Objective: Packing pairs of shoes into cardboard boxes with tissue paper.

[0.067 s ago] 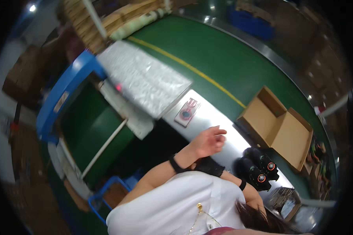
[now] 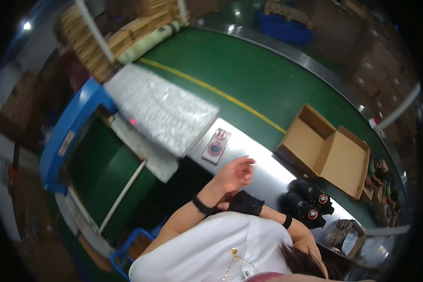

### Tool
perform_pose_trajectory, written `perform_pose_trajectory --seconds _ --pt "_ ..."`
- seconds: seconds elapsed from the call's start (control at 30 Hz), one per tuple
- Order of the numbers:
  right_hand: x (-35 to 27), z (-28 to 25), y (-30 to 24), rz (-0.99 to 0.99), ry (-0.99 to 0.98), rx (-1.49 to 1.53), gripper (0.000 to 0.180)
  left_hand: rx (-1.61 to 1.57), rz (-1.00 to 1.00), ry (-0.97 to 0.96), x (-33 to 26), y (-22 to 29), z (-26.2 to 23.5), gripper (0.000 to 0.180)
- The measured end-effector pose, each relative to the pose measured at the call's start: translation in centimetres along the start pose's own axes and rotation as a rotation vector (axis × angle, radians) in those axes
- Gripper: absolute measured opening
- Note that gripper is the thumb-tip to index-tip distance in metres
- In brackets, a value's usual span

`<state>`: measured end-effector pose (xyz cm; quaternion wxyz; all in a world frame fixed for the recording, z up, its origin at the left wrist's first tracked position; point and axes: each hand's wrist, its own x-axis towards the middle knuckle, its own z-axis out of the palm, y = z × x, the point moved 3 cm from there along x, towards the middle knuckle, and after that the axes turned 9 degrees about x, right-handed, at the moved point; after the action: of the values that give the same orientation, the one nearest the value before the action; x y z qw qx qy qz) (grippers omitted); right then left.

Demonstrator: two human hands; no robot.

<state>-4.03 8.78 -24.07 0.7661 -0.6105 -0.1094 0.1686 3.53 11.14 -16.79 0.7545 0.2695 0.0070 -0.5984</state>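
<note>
"So, what's changed?"
"More of the right hand [image 2: 238, 202] shows under the left wristband [image 2: 203, 206], off the counter's [image 2: 264, 170] near edge; I can't tell whether its fingers grip. The left hand [image 2: 235, 176] curls loosely, empty."
"Anything blocking?"
"The left forearm [image 2: 181, 221]. Black shoes [image 2: 310, 203] stand toward the right end."

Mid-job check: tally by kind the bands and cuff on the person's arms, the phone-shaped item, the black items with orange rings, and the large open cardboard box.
Black arm bands: 2
Black cuff: 1
Phone-shaped item: 1
Black items with orange rings: 2
Large open cardboard box: 1
Total: 7
</note>
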Motion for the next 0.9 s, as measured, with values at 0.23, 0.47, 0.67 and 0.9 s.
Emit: perform_pose_trajectory --seconds 0.23,0.47,0.67,0.9 --pt "-6.0 -16.6 -6.0 -0.058 0.935 -1.031 0.046 1.321 0.860 1.088 -1.2 15.5 -20.4 0.027" --pt "-13.1 -22.7 -3.5 0.761 0.987 -1.162 0.052 2.009 0.247 1.535 0.2 19.1 -26.9 0.056" --pt "-11.8 -23.7 -2.3 0.705 1.028 -1.226 0.026 2.183 -0.088 1.263 0.8 17.9 -22.2 0.085" --pt "-11.3 -23.8 -2.3 0.631 1.042 -1.273 0.019 2.248 -0.095 1.228 2.2 18.0 -21.9 0.065"
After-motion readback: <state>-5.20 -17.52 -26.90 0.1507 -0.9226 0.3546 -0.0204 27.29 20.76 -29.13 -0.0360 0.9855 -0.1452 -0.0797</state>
